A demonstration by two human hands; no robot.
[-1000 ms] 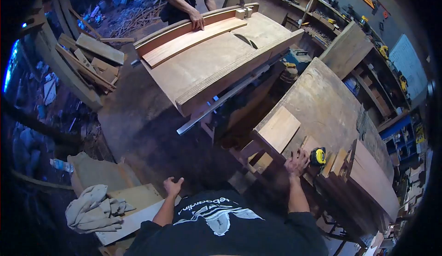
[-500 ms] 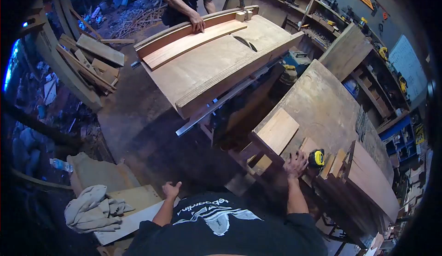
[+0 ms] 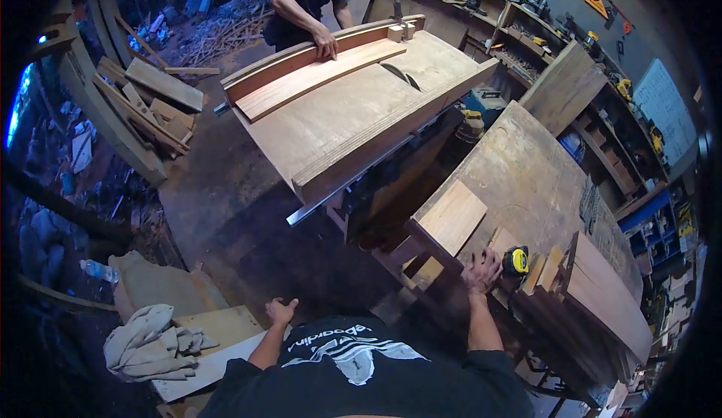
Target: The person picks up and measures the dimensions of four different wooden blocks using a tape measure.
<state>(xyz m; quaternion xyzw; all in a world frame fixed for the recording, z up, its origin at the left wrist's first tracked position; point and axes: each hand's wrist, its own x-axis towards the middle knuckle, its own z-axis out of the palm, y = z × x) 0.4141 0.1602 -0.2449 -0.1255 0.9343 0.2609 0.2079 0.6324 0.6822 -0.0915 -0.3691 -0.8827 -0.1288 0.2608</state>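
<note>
My left hand [image 3: 281,311] hangs in the air with its fingers apart and nothing in it, right of a grey cloth [image 3: 150,343] and a pale board [image 3: 218,365]. My right hand [image 3: 482,271] rests open on the near edge of the worn workbench [image 3: 526,170]. Just right of its fingers lies a yellow and black tape measure [image 3: 516,261]. A short light board [image 3: 451,217] lies on the bench beyond that hand, and a small wood piece [image 3: 502,241] is close to its fingertips.
A co-worker's hand [image 3: 325,43] touches a long board [image 3: 316,79] on a saw table [image 3: 338,109]; a dark blade [image 3: 400,76] sticks up there. Stacked boards [image 3: 605,290] stand at the right. Scrap wood [image 3: 150,106] lies left. Tool shelves [image 3: 602,139] line the wall.
The saw table sits slightly farther right and its sled has shifted a little relative to the blade, more of which shows. My hands have hardly moved.
</note>
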